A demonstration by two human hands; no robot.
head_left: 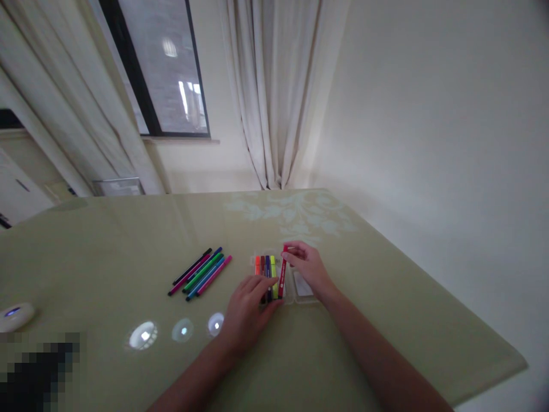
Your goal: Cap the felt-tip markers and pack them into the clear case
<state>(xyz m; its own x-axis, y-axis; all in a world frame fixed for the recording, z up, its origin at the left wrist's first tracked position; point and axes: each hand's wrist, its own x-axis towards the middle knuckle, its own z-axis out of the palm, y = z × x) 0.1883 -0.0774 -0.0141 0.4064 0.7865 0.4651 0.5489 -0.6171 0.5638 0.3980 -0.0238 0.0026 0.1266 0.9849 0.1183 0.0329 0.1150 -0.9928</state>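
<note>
Bare forearms [377, 343] are closest to me, stretched over a pale green table [150, 246]. The right hand [309, 266] pinches the upper end of a red marker [282, 277] between thumb and fingers; the marker leans slightly, just left of that hand. Lower and to its left, the left hand [249, 300] rests fingers across a clear case [289, 295], thumb and forefinger beside the marker's lower end; whether they grip it I can't tell. Beyond those left fingers, orange, brown, dark blue and yellow markers [273, 263] show side by side. I'd judge the red one light, stiff and rather slippery, best held by the barrel near its ends; the case looks thin and likely to slide unless steadied. Just below the right hand lies a clear lid [304, 286]. Left of the left hand is a loose heap of felt pens [201, 277], and well past that, a white gadget [16, 316].
</note>
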